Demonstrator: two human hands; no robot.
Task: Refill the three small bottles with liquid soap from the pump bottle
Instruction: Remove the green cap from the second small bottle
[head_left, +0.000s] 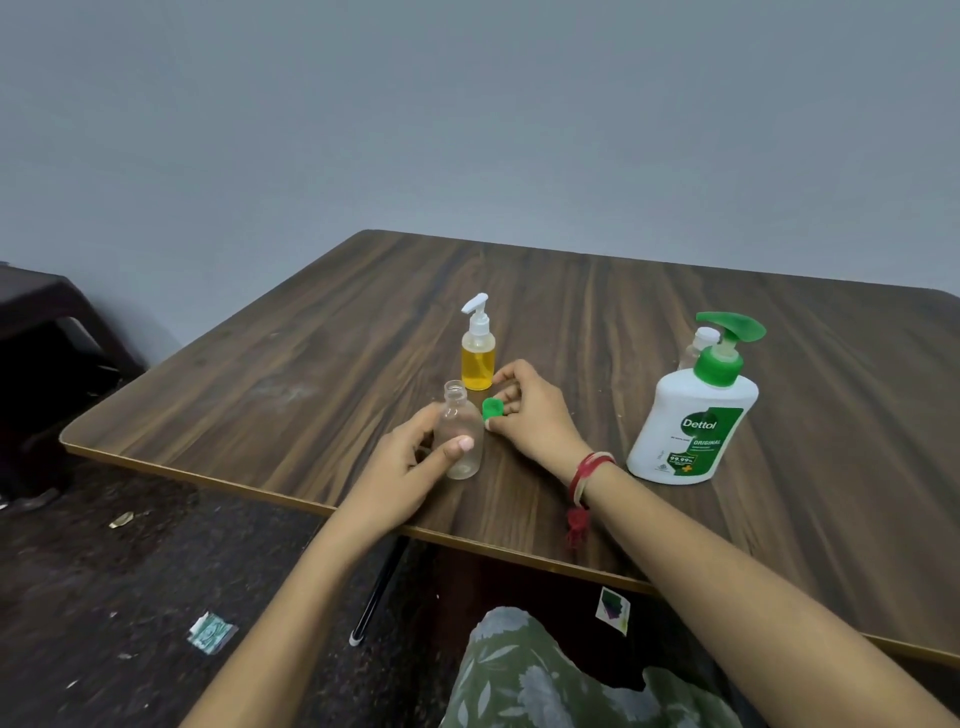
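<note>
The wooden table (571, 312) carries everything, and the big white pump bottle (693, 421) with its green head stands well off to the right, out of reach of both hands for now. A third small bottle (698, 345) is half hidden just behind it. Nearer the middle stands a small pump bottle (478, 358) already yellow with soap. The left hand (410, 462) is wrapped round the empty clear bottle (460, 431), thumb across its front and fingers curled behind, holding it upright with its neck open. The right hand (530, 415), just beside it, pinches the little green cap (492, 408) between thumb and fingertips. I'd say the trouble ahead is the narrow neck: soap pumped from that wide spout could miss and run down the glass, making it slippery in the grip. The cap, once set down, could roll off the near edge.
</note>
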